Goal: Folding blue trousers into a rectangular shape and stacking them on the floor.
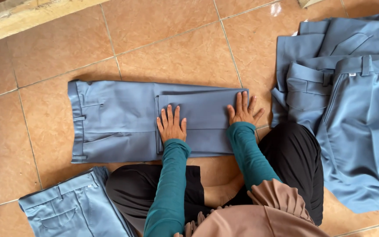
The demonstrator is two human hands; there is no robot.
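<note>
Blue trousers pile (352, 109) right; lighter blue trousers (73, 208) bottom left; tiled floor (176, 52).

Both hands (207, 118) flat on folded trousers (123, 123)
</note>
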